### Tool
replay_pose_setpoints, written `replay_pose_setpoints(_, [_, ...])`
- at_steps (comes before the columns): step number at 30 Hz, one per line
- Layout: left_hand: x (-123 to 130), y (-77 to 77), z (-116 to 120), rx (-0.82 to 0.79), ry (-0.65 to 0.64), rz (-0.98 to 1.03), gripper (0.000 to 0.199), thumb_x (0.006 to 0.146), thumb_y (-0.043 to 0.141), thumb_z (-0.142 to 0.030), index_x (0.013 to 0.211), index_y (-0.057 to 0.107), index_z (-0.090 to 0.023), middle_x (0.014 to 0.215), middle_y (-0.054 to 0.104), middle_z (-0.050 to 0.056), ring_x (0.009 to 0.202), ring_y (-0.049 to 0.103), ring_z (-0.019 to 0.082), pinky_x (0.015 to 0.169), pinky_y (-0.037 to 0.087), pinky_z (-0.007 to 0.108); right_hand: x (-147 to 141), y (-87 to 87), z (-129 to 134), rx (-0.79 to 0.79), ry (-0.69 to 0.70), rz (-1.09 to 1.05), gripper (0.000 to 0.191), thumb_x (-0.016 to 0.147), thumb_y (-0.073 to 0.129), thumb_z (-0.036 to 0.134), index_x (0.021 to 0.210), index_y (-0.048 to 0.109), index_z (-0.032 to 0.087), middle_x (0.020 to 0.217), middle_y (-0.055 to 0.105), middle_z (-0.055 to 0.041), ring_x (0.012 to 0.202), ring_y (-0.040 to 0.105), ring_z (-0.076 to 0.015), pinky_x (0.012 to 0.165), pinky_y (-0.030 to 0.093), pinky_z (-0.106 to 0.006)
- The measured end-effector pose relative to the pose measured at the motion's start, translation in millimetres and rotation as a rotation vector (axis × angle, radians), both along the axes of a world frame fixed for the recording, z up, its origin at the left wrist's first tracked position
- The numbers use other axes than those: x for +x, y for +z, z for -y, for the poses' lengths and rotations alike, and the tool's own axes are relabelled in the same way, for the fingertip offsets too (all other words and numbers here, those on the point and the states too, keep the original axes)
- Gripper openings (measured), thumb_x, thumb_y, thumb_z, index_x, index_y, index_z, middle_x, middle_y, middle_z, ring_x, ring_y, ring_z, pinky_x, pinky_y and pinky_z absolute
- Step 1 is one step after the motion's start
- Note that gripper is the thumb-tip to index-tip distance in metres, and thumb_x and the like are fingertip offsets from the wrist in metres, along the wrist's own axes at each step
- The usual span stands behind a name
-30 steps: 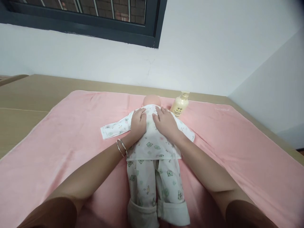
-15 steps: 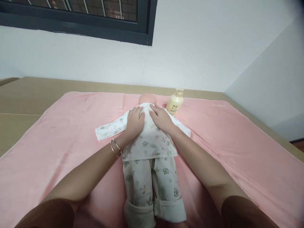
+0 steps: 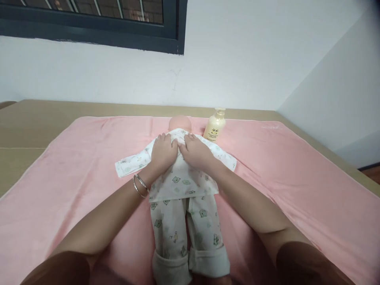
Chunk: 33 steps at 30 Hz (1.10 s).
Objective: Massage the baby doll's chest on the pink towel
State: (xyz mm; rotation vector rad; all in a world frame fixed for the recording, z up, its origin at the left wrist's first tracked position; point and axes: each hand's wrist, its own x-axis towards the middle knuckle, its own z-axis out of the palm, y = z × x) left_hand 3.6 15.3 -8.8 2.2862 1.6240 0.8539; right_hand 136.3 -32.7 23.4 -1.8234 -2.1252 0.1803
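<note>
A doll lies face down with its bald head (image 3: 180, 123) toward the wall. It wears a white printed top (image 3: 184, 184) and matching trousers (image 3: 204, 225) with rolled cuffs. My left hand (image 3: 164, 152) rests on the left side of the upper back, fingers laid over the cloth. On the right side of the back lies my right hand (image 3: 196, 151), its fingers also spread on the cloth. The two thumbs come close together at the middle. Both hands are open and hold nothing. Two silver bangles (image 3: 140, 185) circle my left wrist.
A pink blanket (image 3: 97, 166) lies under the doll on a wooden surface (image 3: 53, 118). Just beyond the right sleeve stands a pale yellow pump bottle (image 3: 215, 125). A white wall (image 3: 231, 59) and a dark window frame (image 3: 173, 29) rise behind.
My hands have drawn closer together on the doll's back, with the thumbs now nearly meeting. The whole view has shifted slightly, so the doll and bottle appear a little further left.
</note>
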Motion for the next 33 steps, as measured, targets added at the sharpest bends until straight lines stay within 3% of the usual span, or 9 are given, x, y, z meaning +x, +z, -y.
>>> replay_pose_setpoints(4, [3.2, 1.3, 14.2, 0.106, -0.049, -0.059, 0.047, 0.093, 0.037, -0.028, 0.130, 0.054, -0.005, 0.138, 0.056, 0.024, 0.137, 0.045, 0.037, 0.116, 0.031, 0.054, 12.1, -3.2, -18.3, -0.038, -0.040, -0.072, 0.061, 0.103, 0.027, 0.041, 0.143, 0.043, -0.001, 0.152, 0.043, -0.0231, 0.144, 0.038, -0.0310, 0.119, 0.030, -0.043])
replay_pose_setpoints(11, [-5.6, 15.5, -6.3, -0.108, -0.082, 0.002, 0.034, 0.092, 0.032, -0.027, 0.096, 0.064, -0.015, 0.107, 0.069, 0.019, 0.105, 0.063, 0.032, 0.099, 0.048, 0.049, -9.6, -5.7, 11.8, 0.096, 0.039, 0.105, 0.061, 0.101, 0.029, 0.031, 0.146, 0.037, -0.009, 0.152, 0.039, -0.0292, 0.146, 0.033, -0.0363, 0.122, 0.025, -0.047])
replay_pose_setpoints(16, [0.1, 5.7, 13.0, 0.064, -0.078, -0.054, 0.042, 0.093, 0.036, -0.027, 0.120, 0.058, -0.004, 0.131, 0.060, 0.025, 0.134, 0.048, 0.036, 0.115, 0.033, 0.053, 11.7, -6.5, -15.7, 0.019, 0.047, -0.028, 0.055, 0.102, 0.025, 0.031, 0.142, 0.045, -0.002, 0.150, 0.045, -0.0239, 0.143, 0.038, -0.0297, 0.120, 0.028, -0.042])
replay_pose_setpoints(19, [2.7, 4.7, 16.4, 0.001, -0.059, -0.040, 0.052, 0.094, 0.039, -0.030, 0.134, 0.048, 0.000, 0.146, 0.049, 0.026, 0.145, 0.036, 0.037, 0.120, 0.027, 0.052, 19.8, -8.0, -26.5, 0.005, 0.024, -0.068, 0.053, 0.103, 0.022, 0.031, 0.139, 0.048, 0.001, 0.149, 0.047, -0.0215, 0.142, 0.041, -0.0275, 0.119, 0.030, -0.041])
replay_pose_setpoints(22, [2.0, 9.6, 6.9, -0.120, -0.030, -0.038, 0.051, 0.094, 0.035, -0.030, 0.131, 0.051, 0.001, 0.145, 0.048, 0.029, 0.142, 0.039, 0.037, 0.118, 0.030, 0.051, 9.2, -6.5, -11.7, 0.014, -0.020, 0.015, 0.056, 0.103, 0.025, 0.032, 0.143, 0.043, -0.003, 0.151, 0.044, -0.0242, 0.143, 0.038, -0.0321, 0.120, 0.029, -0.043])
replay_pose_setpoints(26, [0.6, 11.4, -2.4, -0.098, 0.001, 0.017, 0.036, 0.091, 0.036, -0.027, 0.110, 0.062, -0.010, 0.122, 0.065, 0.021, 0.121, 0.057, 0.035, 0.109, 0.041, 0.051, -8.1, -2.9, 12.6, 0.077, -0.007, 0.184, 0.057, 0.102, 0.028, 0.026, 0.144, 0.038, -0.010, 0.148, 0.043, -0.0311, 0.144, 0.037, -0.0367, 0.120, 0.026, -0.047])
replay_pose_setpoints(28, [0.9, 8.9, -1.8, -0.062, 0.012, 0.015, 0.035, 0.091, 0.037, -0.028, 0.109, 0.062, -0.013, 0.119, 0.066, 0.019, 0.118, 0.058, 0.034, 0.107, 0.043, 0.051, -7.5, -2.5, 12.1, 0.064, -0.007, 0.157, 0.057, 0.102, 0.027, 0.027, 0.144, 0.040, -0.009, 0.148, 0.044, -0.0297, 0.143, 0.037, -0.0356, 0.119, 0.029, -0.046])
replay_pose_setpoints(33, [3.0, 4.1, 2.0, -0.029, 0.026, -0.045, 0.045, 0.095, 0.034, -0.032, 0.124, 0.058, -0.007, 0.137, 0.058, 0.021, 0.134, 0.049, 0.033, 0.114, 0.038, 0.048, 8.1, -7.3, -8.8, -0.018, -0.070, -0.036, 0.062, 0.102, 0.028, 0.041, 0.145, 0.042, -0.002, 0.154, 0.040, -0.0225, 0.147, 0.032, -0.0320, 0.122, 0.025, -0.044])
